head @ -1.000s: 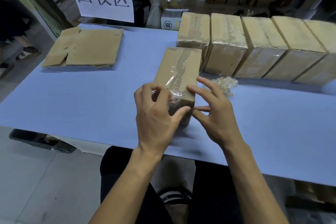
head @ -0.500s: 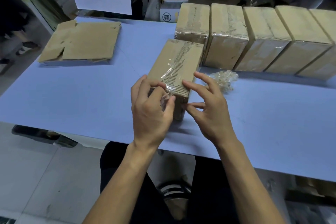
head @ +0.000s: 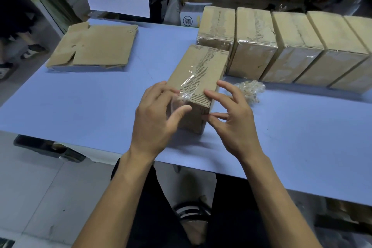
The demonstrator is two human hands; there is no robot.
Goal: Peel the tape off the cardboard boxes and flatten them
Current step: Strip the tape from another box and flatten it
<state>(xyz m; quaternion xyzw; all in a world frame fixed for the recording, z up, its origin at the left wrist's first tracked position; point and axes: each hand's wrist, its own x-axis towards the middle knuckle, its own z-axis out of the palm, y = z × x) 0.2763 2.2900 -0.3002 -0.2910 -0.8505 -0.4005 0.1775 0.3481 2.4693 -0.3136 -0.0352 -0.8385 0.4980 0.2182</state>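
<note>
Blue table [head: 80, 110], stockroom behind. Near edge: my left hand [head: 156, 119] picks at the lifted clear tape [head: 186, 94] on the front end of the cardboard box [head: 198, 78], fingers curled on the film. Right hand [head: 231, 121], fingers spread, steadies the box corner. I'd peel low and slow along the seam. Farther back: taped boxes [head: 281, 44] in a row; flattened cardboard [head: 94, 46] at far left corner.

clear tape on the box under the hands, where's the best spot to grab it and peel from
Pinch the crinkled loose end of the clear tape at the near top edge of the box, coming from the near left side where the left hand already is. It is lifted and bunched there, while further along the top it lies flat. The right hand can probably steady the box.
</note>
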